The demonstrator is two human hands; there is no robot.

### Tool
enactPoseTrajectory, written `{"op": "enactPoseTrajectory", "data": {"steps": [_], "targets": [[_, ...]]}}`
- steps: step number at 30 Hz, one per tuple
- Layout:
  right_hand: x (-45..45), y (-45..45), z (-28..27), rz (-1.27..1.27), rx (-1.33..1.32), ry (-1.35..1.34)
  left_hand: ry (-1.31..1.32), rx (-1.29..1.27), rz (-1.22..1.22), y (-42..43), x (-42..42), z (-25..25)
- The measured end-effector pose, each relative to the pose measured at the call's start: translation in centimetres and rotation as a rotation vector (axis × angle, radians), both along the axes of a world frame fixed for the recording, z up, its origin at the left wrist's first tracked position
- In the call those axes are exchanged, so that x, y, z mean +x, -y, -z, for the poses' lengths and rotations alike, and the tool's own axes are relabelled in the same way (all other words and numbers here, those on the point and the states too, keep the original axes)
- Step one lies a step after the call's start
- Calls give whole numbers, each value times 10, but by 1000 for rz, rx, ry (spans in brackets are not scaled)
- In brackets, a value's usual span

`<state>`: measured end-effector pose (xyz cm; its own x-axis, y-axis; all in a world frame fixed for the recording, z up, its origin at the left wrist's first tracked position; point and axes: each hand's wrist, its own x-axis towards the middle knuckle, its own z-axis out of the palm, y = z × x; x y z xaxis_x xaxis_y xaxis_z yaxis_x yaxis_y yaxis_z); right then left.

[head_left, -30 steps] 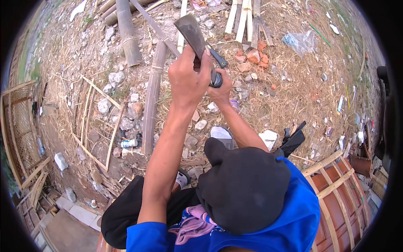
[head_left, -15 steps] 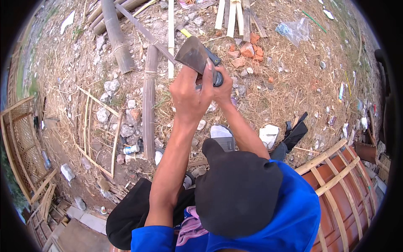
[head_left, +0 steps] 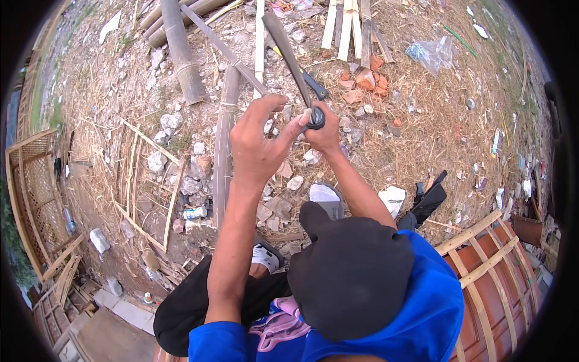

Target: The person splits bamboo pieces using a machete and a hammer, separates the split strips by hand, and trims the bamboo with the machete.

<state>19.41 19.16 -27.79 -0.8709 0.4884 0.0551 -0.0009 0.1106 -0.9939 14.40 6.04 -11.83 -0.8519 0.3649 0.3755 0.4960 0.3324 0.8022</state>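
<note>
My right hand (head_left: 324, 130) is wrapped round the black handle of a broad-bladed chopping knife (head_left: 288, 54), whose blade points up and to the left, turned nearly edge-on. My left hand (head_left: 256, 136) is to the left of the handle, fingers apart and curved, with the thumb tip beside the handle's near end. Whether the thumb touches it is hard to tell. Beyond the knife, a hammer (head_left: 315, 86) with a dark grip and some yellow on its shaft lies on the ground. A black cap and blue sleeves show below the hands.
Bamboo poles (head_left: 181, 57) lie at the upper left, and pale wooden strips (head_left: 345, 30) at the top. Broken red bricks (head_left: 365, 84), a clear plastic bag (head_left: 435, 55) and stones are scattered about. A slatted wooden frame (head_left: 488, 262) lies over red panels at the lower right.
My left hand has come off the blade and its fingers have spread to the left. The blade has turned from showing its broad face to nearly edge-on.
</note>
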Motion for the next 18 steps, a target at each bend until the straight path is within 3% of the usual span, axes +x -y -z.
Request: {"op": "enactPoseTrajectory", "data": {"steps": [2, 5, 8, 10, 12, 13, 18], "targets": [[-2, -14, 7, -67, -60, 11, 2, -89, 47, 25, -9, -10], [-13, -30, -4, -65, -114, -209, -19, -147, 61, 76, -32, -24], [-22, -40, -40, -90, -199, -426, 82, -137, -134, 129, -44, -31], [-23, -43, -25, -100, -182, -504, 128, -27, -263, 155, -48, -30], [-16, -31, 13, -82, -222, -384, 163, 120, -364, 168, -46, -30], [-4, -20, 42, -74, -434, -227, 190, 81, -370, 169, -37, -29], [-18, -26, 41, -95, -424, -178, 211, -85, -344, 182, -24, -11]]}}
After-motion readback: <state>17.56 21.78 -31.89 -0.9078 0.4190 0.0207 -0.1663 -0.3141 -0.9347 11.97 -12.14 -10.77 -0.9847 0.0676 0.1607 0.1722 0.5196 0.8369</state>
